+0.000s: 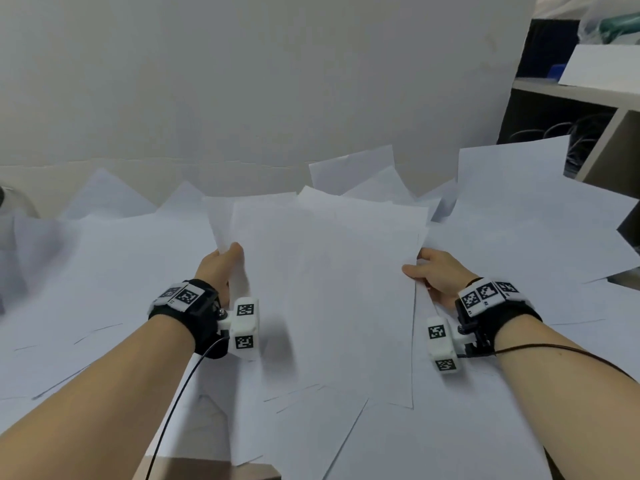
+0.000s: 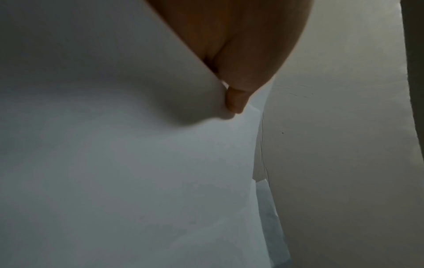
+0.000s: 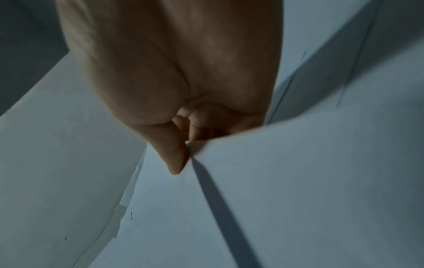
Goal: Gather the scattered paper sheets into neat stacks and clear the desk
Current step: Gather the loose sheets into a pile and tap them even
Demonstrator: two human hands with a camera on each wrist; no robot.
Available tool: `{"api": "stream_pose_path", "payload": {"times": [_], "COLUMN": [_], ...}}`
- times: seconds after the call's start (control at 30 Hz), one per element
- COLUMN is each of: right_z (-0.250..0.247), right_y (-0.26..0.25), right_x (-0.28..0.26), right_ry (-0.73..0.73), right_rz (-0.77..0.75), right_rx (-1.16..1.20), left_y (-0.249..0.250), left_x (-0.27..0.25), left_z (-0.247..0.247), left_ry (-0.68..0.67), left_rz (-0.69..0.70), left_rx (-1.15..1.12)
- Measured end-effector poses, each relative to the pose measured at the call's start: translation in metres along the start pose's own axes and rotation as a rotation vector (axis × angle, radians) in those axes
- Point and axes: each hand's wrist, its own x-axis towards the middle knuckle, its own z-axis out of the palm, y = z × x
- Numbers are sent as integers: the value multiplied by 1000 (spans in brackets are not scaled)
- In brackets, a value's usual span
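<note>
A loose bundle of white paper sheets (image 1: 325,278) is lifted between both hands over the desk, its edges uneven. My left hand (image 1: 225,261) grips the bundle's left edge, thumb on top; in the left wrist view the thumb (image 2: 236,101) presses on the paper sheets (image 2: 114,163). My right hand (image 1: 429,271) pinches the right edge, and the right wrist view has its thumb (image 3: 174,156) clamped against the paper sheets (image 3: 298,181). Many more scattered sheets (image 1: 104,289) cover the desk all round, overlapping at odd angles.
A pale wall (image 1: 242,81) rises right behind the desk. An open shelf unit (image 1: 571,109) with cables and a white board stands at the right. A rounded grey object (image 1: 14,209) sits at the far left. A strip of bare desk edge (image 1: 194,469) shows near me.
</note>
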Motion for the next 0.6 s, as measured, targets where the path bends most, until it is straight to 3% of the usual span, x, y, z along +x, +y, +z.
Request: {"api": "stream_pose_path", "payload": {"times": [0.13, 0.2, 0.3, 0.43, 0.6], "right_z": [24, 37, 54, 67, 77], "right_y": [-3, -7, -15, -21, -25], "right_x": [6, 12, 23, 31, 30], "right_ry": [-70, -83, -67, -8, 179], "right_rz": [55, 26, -20, -98, -150], "right_rx": [-21, -75, -185, -191, -254], "left_y": [-4, -9, -14, 4, 8], "left_x": [15, 24, 37, 9, 1], "left_z": [8, 9, 4, 1, -15], "left_ry": [45, -57, -262, -411, -443], "left_rz": [-81, -178, -209, -61, 52], "left_rx": [61, 38, 145, 265, 303]}}
